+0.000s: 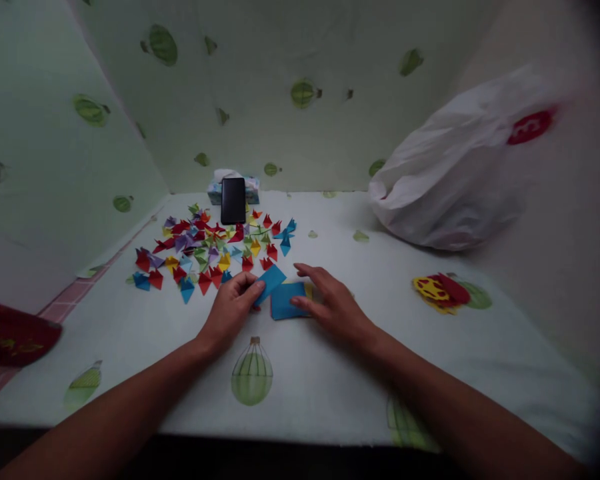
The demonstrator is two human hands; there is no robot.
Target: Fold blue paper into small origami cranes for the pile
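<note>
Between thumb and fingers, my left hand pinches a small blue sheet of paper, tilted up to the right. Just right of it a stack of coloured paper lies on the table, blue on top with a bit of yellow at its far edge. Over the stack's right side is my right hand, thumb resting at the blue top sheet and fingers spread apart. Many small folded paper cranes in red, blue, purple, green and yellow lie beyond my left hand.
A black phone leans on a tissue box at the back. To the right are a white plastic bag and red and yellow paper cut-outs. A dark red object sits at the left edge. Patterned cloth covers the table.
</note>
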